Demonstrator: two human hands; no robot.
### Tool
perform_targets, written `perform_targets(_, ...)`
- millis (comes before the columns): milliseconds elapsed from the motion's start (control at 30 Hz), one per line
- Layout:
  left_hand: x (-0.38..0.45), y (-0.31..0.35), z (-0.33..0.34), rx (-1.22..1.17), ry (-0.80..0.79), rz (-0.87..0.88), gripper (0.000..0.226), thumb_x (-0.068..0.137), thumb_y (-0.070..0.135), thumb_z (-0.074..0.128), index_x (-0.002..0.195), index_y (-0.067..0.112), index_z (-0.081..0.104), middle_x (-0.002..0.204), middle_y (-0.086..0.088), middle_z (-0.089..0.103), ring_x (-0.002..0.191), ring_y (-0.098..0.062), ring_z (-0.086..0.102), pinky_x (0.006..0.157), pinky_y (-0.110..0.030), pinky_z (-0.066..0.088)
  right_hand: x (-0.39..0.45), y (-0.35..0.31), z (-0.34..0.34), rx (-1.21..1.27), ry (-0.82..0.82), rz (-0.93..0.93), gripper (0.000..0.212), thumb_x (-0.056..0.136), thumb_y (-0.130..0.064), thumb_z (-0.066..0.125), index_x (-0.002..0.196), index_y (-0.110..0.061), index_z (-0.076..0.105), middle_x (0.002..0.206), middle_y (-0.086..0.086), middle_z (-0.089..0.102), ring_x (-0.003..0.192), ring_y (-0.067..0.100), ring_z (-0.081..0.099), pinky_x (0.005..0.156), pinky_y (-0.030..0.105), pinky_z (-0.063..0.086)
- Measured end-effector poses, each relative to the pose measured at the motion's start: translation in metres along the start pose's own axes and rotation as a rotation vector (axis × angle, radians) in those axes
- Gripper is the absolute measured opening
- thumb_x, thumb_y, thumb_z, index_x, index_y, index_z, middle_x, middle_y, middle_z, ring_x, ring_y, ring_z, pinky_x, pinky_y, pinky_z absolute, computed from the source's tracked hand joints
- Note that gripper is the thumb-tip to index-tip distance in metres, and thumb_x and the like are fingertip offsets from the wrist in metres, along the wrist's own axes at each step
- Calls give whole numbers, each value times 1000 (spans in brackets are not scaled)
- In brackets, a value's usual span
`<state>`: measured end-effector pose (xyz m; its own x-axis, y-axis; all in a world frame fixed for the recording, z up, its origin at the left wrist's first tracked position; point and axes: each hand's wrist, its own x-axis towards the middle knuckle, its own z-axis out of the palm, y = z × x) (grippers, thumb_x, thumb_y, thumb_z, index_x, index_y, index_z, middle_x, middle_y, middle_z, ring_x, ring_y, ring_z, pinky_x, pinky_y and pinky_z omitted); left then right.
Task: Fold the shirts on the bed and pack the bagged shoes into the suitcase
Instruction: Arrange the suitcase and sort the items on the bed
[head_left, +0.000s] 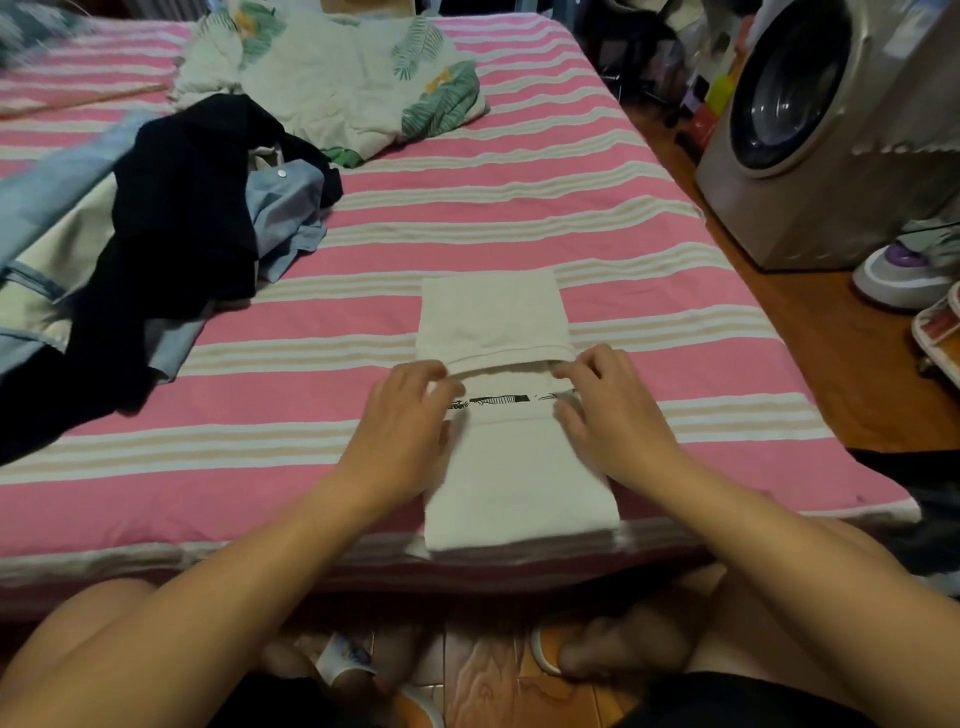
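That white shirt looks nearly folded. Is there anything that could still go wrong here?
Possibly. The white shirt lies right at the near edge of the bed, so a tug could slide it off onto the floor. Both the left hand and right hand are at the hem of the far flap, which may crease if pulled unevenly.

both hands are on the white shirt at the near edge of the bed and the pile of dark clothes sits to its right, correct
Not quite. In the head view both hands, left and right, are on the white shirt at the bed's near edge, but the pile of dark clothes sits to its left, not right.
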<state>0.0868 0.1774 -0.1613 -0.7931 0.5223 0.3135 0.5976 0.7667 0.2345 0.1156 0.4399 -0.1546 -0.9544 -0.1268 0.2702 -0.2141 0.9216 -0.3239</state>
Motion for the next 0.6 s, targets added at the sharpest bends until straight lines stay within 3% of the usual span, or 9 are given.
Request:
perform_targets(67, -16, -11, -14, 43, -153, 415, 60, 85, 23, 62, 144, 17, 51, 154, -13, 42, 144, -33, 35, 118, -51, 32, -20, 12, -15, -21, -14, -332, 38, 95, -29, 56, 129, -12, 61, 130, 10, 56, 120, 30, 52, 98, 51, 47)
perform_targets(100, -25, -18, -20, 84, -333, 522, 76, 85, 31, 57, 156, 22, 35, 165, -14, 24, 154, -31, 17, 125, -48, 17, -31, 18, -23, -70, -163, -431, 50, 97, -36, 50, 143, -17, 51, 149, 11, 45, 137, 29, 41, 112, 50, 38)
perform_targets(167, -36, -32, -23, 237, -655, 585, 94, 86, 50, 49, 162, 34, -3, 169, -13, -14, 155, -29, -18, 126, -48, -6, -46, 36, -35, -269, -553, -516, 79, 96, -65, 39, 161, -27, 12, 169, 4, 0, 155, 22, -2, 125, 42, 5)
perform_targets(200, -37, -36, -18, 299, -707, 580, 96, 87, 58, 45, 160, 37, -14, 166, -12, -23, 152, -29, -27, 124, -50, -11, -47, 43, -36, -360, -660, -543, 92, 92, -78, 34, 161, -29, -3, 168, 2, -15, 154, 21, -17, 124, 41, -6)
perform_targets(267, -29, -34, -5, 323, -642, 533, 95, 87, 67, 36, 158, 37, -19, 165, -14, -26, 151, -32, -29, 123, -52, -12, -38, 47, -31, -437, -671, -563, 103, 86, -88, 30, 159, -30, -14, 165, 3, -25, 152, 24, -24, 123, 44, -11)
perform_targets(367, -19, -23, 9, 287, -571, 435, 87, 87, 67, 18, 159, 33, -18, 165, -14, -26, 151, -33, -28, 126, -49, -8, -26, 40, -18, -412, -559, -529, 92, 92, -80, 28, 159, -31, -12, 167, 6, -17, 154, 26, -17, 125, 45, -5)
perform_targets(433, -25, -28, 16, 226, -517, 433, 81, 94, 67, 20, 161, 31, -11, 167, -10, -20, 154, -27, -23, 126, -43, -8, -28, 41, -10, -358, -534, -509, 81, 97, -72, 27, 160, -33, -4, 168, 3, -11, 155, 23, -12, 124, 40, -5)
perform_targets(533, -31, -36, 13, -110, -386, 312, 57, 102, 47, 41, 157, 34, 32, 168, 3, 21, 156, -11, 10, 125, -37, 14, -27, 43, -10, -123, -467, -416, 57, 100, -47, 43, 154, -33, 37, 165, 3, 24, 153, 23, 20, 122, 44, 21)
perform_targets(600, -20, -30, 1, -462, -259, 13, 37, 94, 31, 55, 131, 36, 61, 144, 15, 57, 135, -1, 47, 109, -28, 41, -12, 34, -21, 218, -392, -149, 39, 90, -35, 62, 130, -36, 63, 142, 2, 55, 134, 21, 48, 107, 36, 42)
